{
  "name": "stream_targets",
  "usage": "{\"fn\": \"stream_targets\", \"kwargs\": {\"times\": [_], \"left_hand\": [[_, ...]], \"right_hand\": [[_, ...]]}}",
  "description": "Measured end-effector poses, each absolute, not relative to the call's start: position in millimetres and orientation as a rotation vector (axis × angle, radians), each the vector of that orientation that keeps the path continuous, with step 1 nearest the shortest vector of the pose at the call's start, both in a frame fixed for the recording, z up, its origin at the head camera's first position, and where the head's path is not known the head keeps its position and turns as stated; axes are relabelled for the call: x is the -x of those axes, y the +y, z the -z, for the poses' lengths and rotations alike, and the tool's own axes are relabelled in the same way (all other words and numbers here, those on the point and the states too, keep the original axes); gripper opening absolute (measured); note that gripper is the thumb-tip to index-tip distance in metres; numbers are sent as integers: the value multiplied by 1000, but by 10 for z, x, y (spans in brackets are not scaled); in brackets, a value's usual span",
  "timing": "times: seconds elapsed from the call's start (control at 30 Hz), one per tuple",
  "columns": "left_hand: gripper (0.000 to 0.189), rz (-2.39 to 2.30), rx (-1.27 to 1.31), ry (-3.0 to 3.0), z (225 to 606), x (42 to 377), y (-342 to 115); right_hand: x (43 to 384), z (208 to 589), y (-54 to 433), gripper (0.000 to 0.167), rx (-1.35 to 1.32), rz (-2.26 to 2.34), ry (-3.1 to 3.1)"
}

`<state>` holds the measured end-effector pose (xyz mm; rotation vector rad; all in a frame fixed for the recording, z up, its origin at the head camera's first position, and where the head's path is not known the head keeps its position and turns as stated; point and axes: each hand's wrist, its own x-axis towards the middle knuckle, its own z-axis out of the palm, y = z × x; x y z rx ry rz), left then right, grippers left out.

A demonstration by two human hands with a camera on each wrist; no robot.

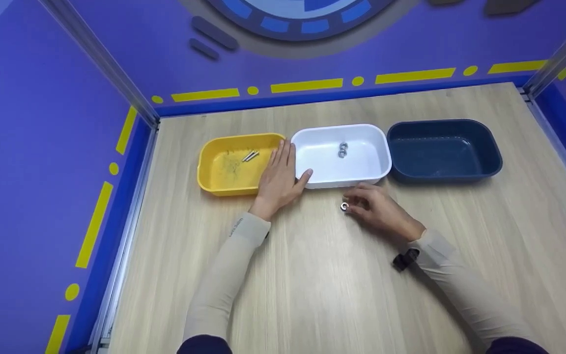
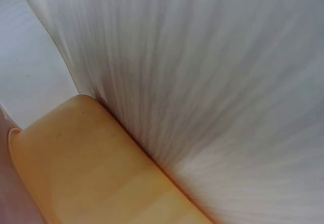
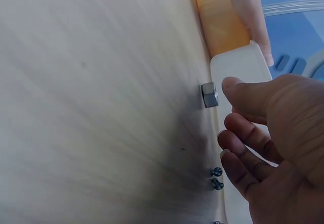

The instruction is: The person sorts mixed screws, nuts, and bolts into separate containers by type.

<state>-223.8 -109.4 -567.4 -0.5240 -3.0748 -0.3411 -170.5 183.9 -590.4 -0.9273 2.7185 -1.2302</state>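
My left hand (image 1: 279, 179) lies across the meeting rims of the yellow bin (image 1: 209, 182) and the white bin (image 1: 312, 172), fingers straight, thumb on the white rim. In front of the white bin, my right hand (image 3: 288, 133) hovers over the table with its fingers loosely bent. A hex nut (image 3: 209, 95) stands on the tabletop close to the right thumb, with a small gap between them; the nut (image 1: 344, 206) also shows at the fingertips in the head view. Two small screws (image 3: 216, 172) lie below the right fingers, hidden in the head view.
Several nuts (image 1: 343, 150) sit inside the white bin. Silver screws or pins (image 1: 251, 156) lie in the yellow bin. To the right is a dark blue bin (image 1: 442, 174). Blue panels (image 1: 116, 73) wall in the wooden table (image 1: 302, 295) at the back and sides.
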Motion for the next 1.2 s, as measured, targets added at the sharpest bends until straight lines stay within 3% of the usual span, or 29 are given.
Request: {"fn": "stream_targets", "kwargs": {"times": [1.2], "left_hand": [[95, 362, 528, -3082, 5677, 2245, -1105]], "right_hand": [[1767, 5997, 1818, 16, 1024, 1184, 2679]]}}
